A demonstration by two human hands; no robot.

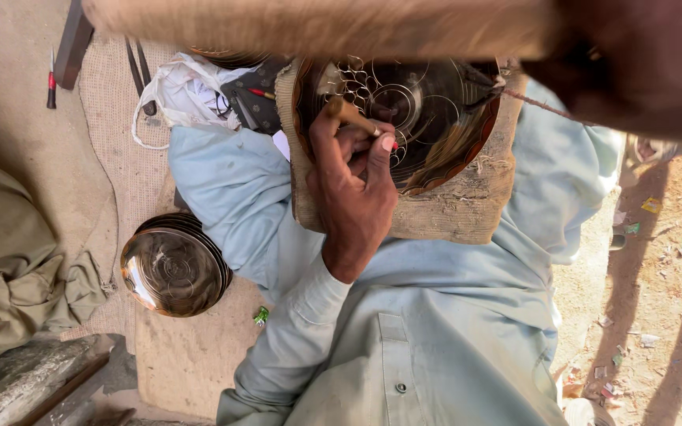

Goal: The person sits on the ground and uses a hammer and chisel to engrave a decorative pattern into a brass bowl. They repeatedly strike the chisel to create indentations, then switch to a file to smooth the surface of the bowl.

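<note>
A round, dark brass-coloured plate (444, 118) with engraved circles and loops lies on a burlap pad (451, 217) on my lap. My left hand (353, 185) rests on the plate's left part and grips a small wooden-handled chisel (349, 114), its tip hidden behind my fingers. Close to the camera at the top right, my blurred right hand (633, 63) is closed around a long wooden stick (317, 28) that spans the top of the view above the plate.
A stack of similar engraved plates (171, 264) sits on a woven mat (112, 118) by my left knee. A white bag (187, 95), thin metal tools (140, 71) and a red-handled tool (51, 83) lie beyond. Olive cloth (9, 260) is on the left, littered dirt (665, 260) on the right.
</note>
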